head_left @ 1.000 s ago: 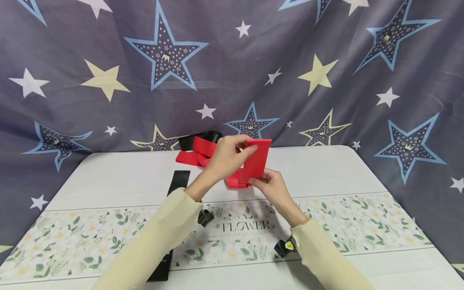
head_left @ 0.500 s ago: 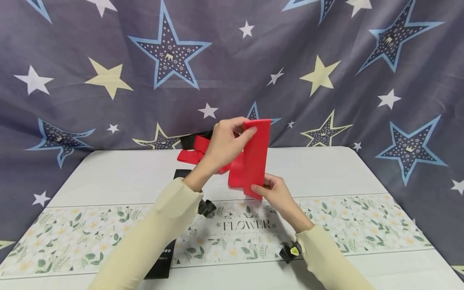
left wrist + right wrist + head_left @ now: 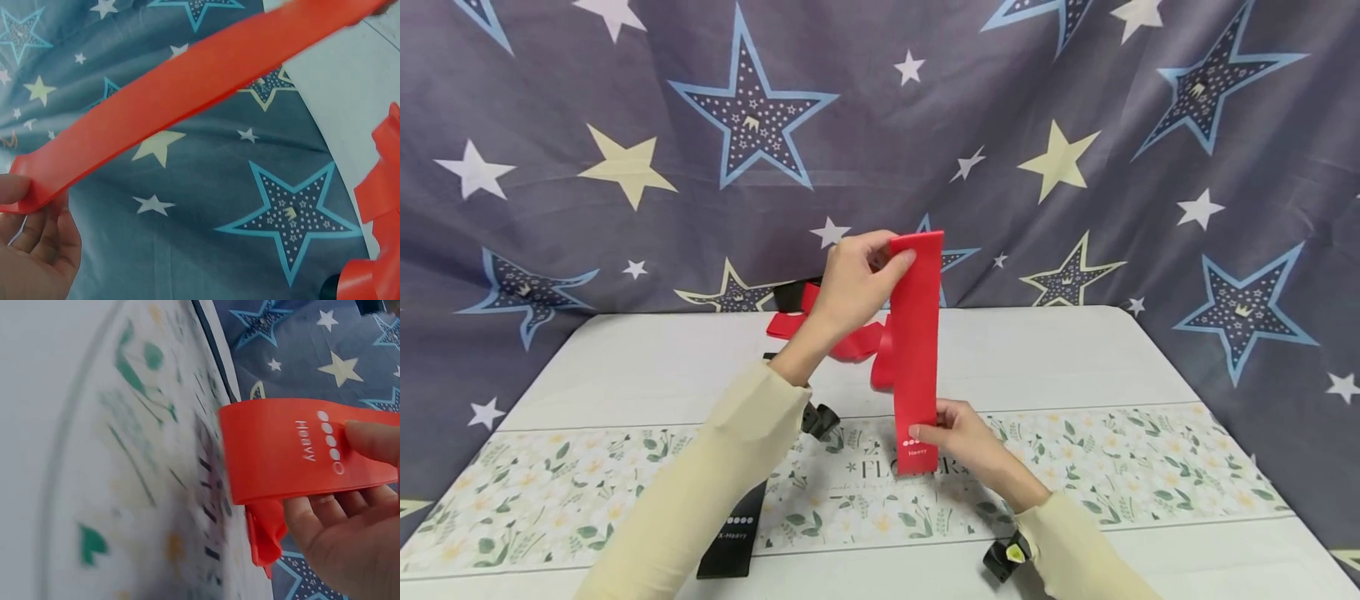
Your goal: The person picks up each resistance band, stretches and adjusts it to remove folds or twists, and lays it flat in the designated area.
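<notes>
A red resistance band (image 3: 916,333) marked "Heavy" hangs stretched upright between both hands. My left hand (image 3: 859,275) pinches its upper end, thumb in front and fingers behind. Lower down, my right hand (image 3: 973,442) grips the band just above its bottom end, with the thumb beside the white dots. The right wrist view shows the printed end of the band (image 3: 275,450) looping past the fingertips. In the left wrist view the band (image 3: 156,94) runs flat and straight from my left hand (image 3: 40,250).
Several folds of red band (image 3: 853,343) lie at the back of the table, with a black band (image 3: 792,297) behind them. A black band marked "X-Heavy" (image 3: 733,533) lies flat under my left forearm. A star-patterned cloth (image 3: 865,150) hangs behind the white table (image 3: 1037,358).
The folded red band has been opened out lengthwise: my left hand went up, then slightly left, while my right hand slid down. The printed "Heavy" end now shows.
</notes>
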Demonstrator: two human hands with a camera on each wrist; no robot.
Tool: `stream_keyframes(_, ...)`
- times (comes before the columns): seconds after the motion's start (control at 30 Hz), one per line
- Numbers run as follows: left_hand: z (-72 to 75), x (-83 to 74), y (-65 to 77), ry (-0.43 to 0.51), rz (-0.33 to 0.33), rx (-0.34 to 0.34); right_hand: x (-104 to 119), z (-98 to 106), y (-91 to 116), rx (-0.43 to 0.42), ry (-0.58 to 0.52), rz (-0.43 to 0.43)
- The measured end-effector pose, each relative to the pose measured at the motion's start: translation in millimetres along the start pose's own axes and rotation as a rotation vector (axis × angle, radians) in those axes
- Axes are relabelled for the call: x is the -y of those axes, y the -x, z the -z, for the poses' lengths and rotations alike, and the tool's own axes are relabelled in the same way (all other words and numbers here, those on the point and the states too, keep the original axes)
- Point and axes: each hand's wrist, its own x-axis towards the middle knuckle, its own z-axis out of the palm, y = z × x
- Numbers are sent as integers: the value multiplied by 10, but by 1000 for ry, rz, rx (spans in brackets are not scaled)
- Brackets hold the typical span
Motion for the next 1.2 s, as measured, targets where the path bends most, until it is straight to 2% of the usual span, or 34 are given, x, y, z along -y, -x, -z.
stream_keyframes(0.27, 164, 122, -27, -38, 65, -4, -32, -178, 165, 69, 22, -51)
stream_keyframes(0.43, 273, 265, -31, -82, 113, -30, -22, -313, 274, 156, -56, -82)
stream_keyframes(0.57, 354, 426, -11, -126, 161, -61, 11, -428, 356, 221, -122, -91)
stream_keyframes(0.8, 452, 720, 63, -184, 237, -82, 81, -612, 468, 249, -158, -126)
stream_keyframes(1.0, 480, 1004, 150, -232, 286, -69, 97, -750, 524, 294, -195, -79)
stream_keyframes(1.2, 491, 1302, 260, -239, 335, -17, 100, -870, 535, 366, -287, -65)
